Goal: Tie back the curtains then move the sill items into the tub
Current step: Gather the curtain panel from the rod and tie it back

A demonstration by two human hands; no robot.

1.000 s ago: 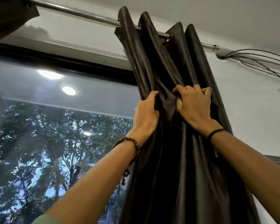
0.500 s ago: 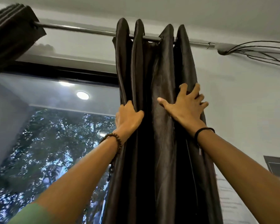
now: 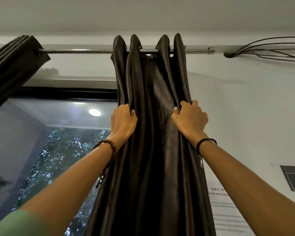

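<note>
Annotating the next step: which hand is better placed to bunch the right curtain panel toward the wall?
Left, likely. The left hand grips the window-side edge of the right curtain panel and can push folds rightward; the right hand holds the wall-side edge.

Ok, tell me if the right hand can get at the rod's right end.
Probably, though it's a stretch: the right hand grips the curtain below the rod end, with only bare wall between. It must let go first.

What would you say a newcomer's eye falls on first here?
The dark curtain hangs bunched in folds on the rod at centre, the left hand and right hand gripping its outer folds. A second curtain hangs bunched at upper left, and black wires fan out at upper right.
</note>
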